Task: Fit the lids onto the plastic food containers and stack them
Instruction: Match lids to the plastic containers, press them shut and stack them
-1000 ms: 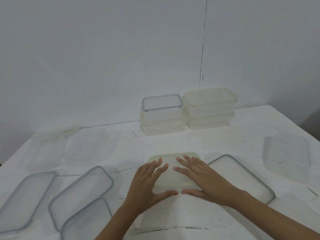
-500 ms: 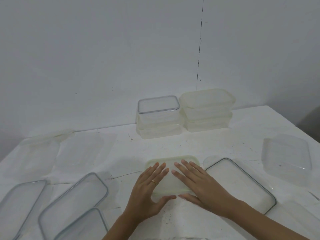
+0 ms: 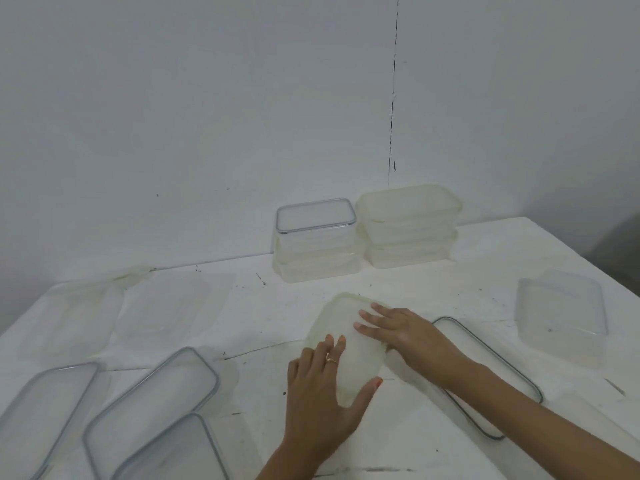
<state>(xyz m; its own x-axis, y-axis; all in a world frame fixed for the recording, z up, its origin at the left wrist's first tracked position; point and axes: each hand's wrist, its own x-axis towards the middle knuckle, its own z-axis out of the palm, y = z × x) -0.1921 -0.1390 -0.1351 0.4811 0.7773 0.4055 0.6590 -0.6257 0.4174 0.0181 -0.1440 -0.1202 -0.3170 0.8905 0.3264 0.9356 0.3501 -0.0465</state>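
Note:
A yellowish lidded container (image 3: 341,318) lies at the table's centre, turned at an angle. My left hand (image 3: 323,389) presses flat on its near end, thumb spread along the right edge. My right hand (image 3: 401,332) presses flat on its right side with straight fingers. Two stacks of closed containers stand at the back: one with a grey-rimmed lid (image 3: 315,216) on top, one yellowish stack (image 3: 408,225) beside it. A grey-rimmed lid (image 3: 491,368) lies under my right forearm. Three grey-rimmed lids (image 3: 152,393) lie at the front left.
An open clear container (image 3: 562,313) sits at the right. Two clear containers (image 3: 162,306) rest at the left rear of the white table (image 3: 263,327). A pale wall rises behind the table. The table's right edge drops off past the stacks.
The yellowish container has turned from lying crosswise to an angle. My left hand slid toward its near end and my right hand shifted to its right side. The camera view also shifted.

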